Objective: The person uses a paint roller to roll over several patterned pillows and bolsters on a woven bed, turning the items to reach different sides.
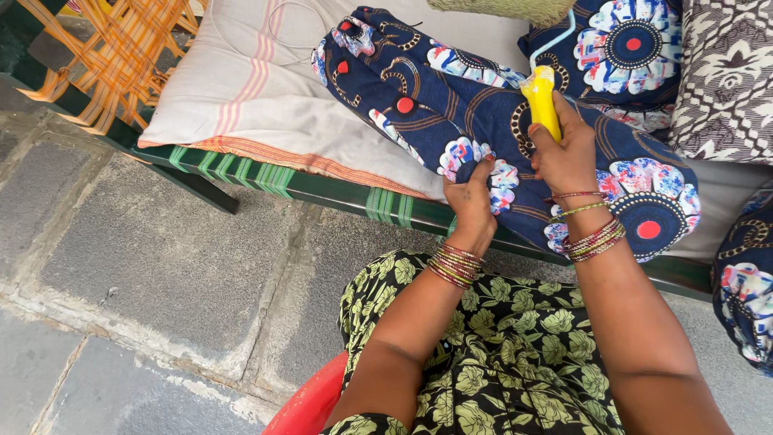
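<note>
Seated person, green-and-black floral dress [491,362] over the lap, red seat [310,403] edge showing beneath at lower centre. Both forearms extend forward; stacked bangles [455,264] on each wrist. Left hand [471,201]: fingers pinched on a fold of the navy floral cloth [451,105], pressing it at the near edge of the cot. Right hand [568,153]: clenched around the yellow handle [541,101] of a roller, thumb along the handle's side, handle upright and slightly tilted left. A pale blue metal arm [555,40] rises from the handle and bends up to the roller's fuzzy olive sleeve [503,8], only partly in view at the top edge. The cloth lies draped across the cot, spreading from upper centre to the right, over the cot's dark green frame [338,193], which carries green striped webbing. Left of the cloth, a white sheet [266,97] with pink stripes. Far right, a brown-and-white patterned cushion [725,72]. Far left, orange woven strapping [121,48]. Grey stone paving [145,266] below the cot.
</note>
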